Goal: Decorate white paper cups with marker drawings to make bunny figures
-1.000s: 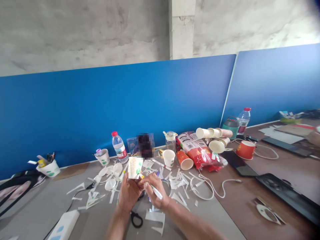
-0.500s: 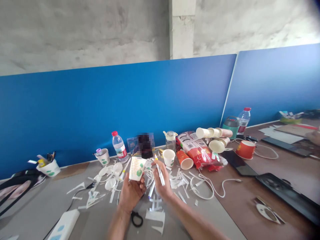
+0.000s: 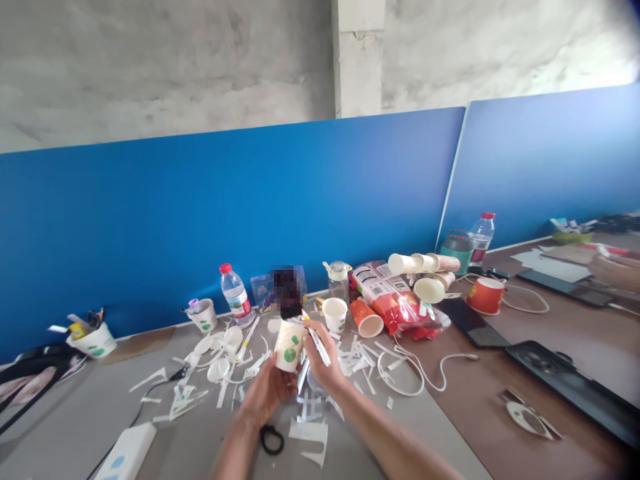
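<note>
My left hand [image 3: 267, 393] is closed around the lower part of a white paper cup with green dots [image 3: 289, 345], holding it upright above the table. My right hand [image 3: 324, 363] is closed on a white pen [image 3: 316, 341] whose tip points up beside the cup's right side. Black scissors [image 3: 273, 440] lie on the grey table [image 3: 75, 427] just below my left wrist. White paper strips and scraps [image 3: 350, 363] are scattered all around both hands.
A blue partition [image 3: 200, 213] backs the table. Along it stand a water bottle [image 3: 234, 295], paper cups [image 3: 336, 313], a red snack bag [image 3: 395, 300] and stacked cups [image 3: 423, 263]. A white cable [image 3: 415, 373], tablets [image 3: 570, 387] and a white box [image 3: 125, 457] lie nearby.
The cup in my left hand has turned from showing a flat cut side to standing upright and has shifted right. My right hand with the pen rose from the table to beside it.
</note>
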`<state>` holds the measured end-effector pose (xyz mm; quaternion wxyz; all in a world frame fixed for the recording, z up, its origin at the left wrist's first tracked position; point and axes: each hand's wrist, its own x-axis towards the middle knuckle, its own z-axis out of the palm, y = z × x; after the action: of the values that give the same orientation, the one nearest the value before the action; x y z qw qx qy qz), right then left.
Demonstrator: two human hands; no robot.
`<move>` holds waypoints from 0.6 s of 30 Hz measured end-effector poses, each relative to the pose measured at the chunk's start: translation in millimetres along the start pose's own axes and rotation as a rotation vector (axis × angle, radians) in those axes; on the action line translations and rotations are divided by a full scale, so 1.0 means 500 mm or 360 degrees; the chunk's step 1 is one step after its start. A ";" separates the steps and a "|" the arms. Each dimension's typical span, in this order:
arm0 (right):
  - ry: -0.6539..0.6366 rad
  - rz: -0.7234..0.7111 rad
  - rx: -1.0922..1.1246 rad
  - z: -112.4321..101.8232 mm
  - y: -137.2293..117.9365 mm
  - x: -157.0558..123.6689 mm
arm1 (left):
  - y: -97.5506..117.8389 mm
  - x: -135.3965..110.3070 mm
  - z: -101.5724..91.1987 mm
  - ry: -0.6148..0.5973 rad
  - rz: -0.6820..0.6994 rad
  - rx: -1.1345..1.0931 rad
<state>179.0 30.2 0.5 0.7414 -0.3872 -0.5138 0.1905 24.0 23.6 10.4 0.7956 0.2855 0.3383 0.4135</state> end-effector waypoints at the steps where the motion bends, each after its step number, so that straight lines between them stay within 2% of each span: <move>1: -0.0019 -0.0016 -0.0001 -0.002 -0.001 0.000 | -0.002 0.004 -0.003 0.0024 0.0011 0.0007; 6: -0.0046 -0.0115 -0.0097 -0.009 -0.012 -0.005 | 0.004 0.016 -0.013 0.0091 0.0136 -0.0107; 12: -0.0387 -0.0205 -0.0101 0.000 -0.045 -0.030 | 0.016 0.017 -0.018 0.0199 0.0403 -0.0272; 18: -0.0606 -0.0212 -0.0084 0.007 -0.071 -0.046 | 0.015 0.011 -0.015 0.0214 0.0464 -0.0256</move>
<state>162.4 -6.5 14.5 0.6314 -0.3287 -0.6741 0.1971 16.9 33.0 9.5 0.7231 0.2386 0.3117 0.5684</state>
